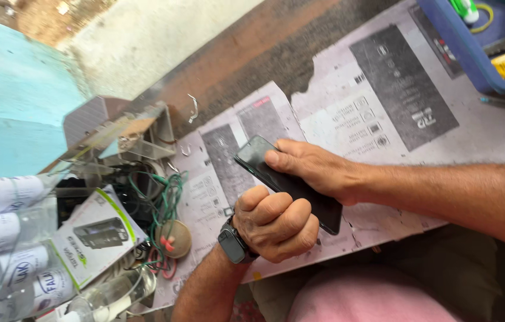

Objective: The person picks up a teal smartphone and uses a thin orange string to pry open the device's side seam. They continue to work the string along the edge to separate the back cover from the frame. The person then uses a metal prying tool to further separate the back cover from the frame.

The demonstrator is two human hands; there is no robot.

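The worktop [252, 65] is being covered by printed paper sheets [348, 119]; beside them, tangled wires [166, 203] are lying.

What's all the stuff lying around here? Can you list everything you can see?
phone: 1, black, on the printed sheets, under both hands
printed sheets: several, pale grey with dark panels, covering the bench
tray: 1, blue, top right corner, holding a yellow item and small bits
wires: a tangle, green and red, left of the phone
small box: 1, white and green with a device pictured, lower left
clear bottles: several, with white labels, far left
clear plastic case: 1, behind the wires
wall: turquoise, upper left
watch: 1, dark, on the left wrist
left hand: fist closed, pressing at the phone's near edge
right hand: gripping the phone from above
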